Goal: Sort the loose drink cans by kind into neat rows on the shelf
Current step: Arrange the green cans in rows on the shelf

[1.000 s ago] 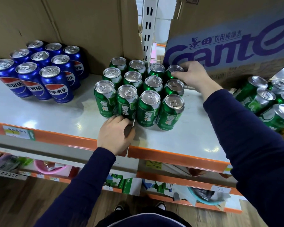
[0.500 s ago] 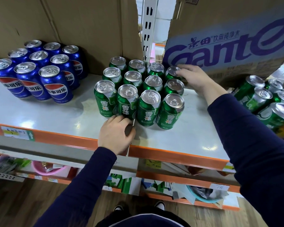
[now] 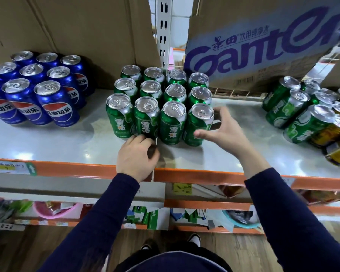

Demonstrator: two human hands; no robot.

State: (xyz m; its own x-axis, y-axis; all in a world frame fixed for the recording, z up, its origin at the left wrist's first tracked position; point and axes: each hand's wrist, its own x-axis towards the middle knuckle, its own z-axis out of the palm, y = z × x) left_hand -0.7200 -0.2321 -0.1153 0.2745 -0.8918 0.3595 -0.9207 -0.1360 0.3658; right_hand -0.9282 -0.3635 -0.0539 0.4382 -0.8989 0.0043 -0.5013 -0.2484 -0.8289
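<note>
Cans in green livery, the green cans [image 3: 159, 107], stand four across and three deep at the centre of the frame on the shelf [image 3: 47, 142]. The blue cans [image 3: 33, 89] are packed in their own block at the left. A loose heap of tilted green cans [image 3: 294, 112] and gold cans [image 3: 334, 138] waits at the right edge.

The left hand [image 3: 137, 156] sits at the shelf's front lip with its fingers curled under and holding nothing visible, its knuckles against the foot of the front row. The right hand [image 3: 222, 130] is spread wide, thumb in front and fingers [image 3: 222, 114] reaching round the right side of the front right can [image 3: 198, 124]. It cups the can without closing on it.

The step looks like squaring up the green block before more cans join it. To do that well, the left knuckles should serve as a fixed stop while the right palm pushes low on the can wall, leftward and back. A push near the rim could tip a can into its neighbours. Once the right side is flush, the tilted heap at the right is the likely next source.
</note>
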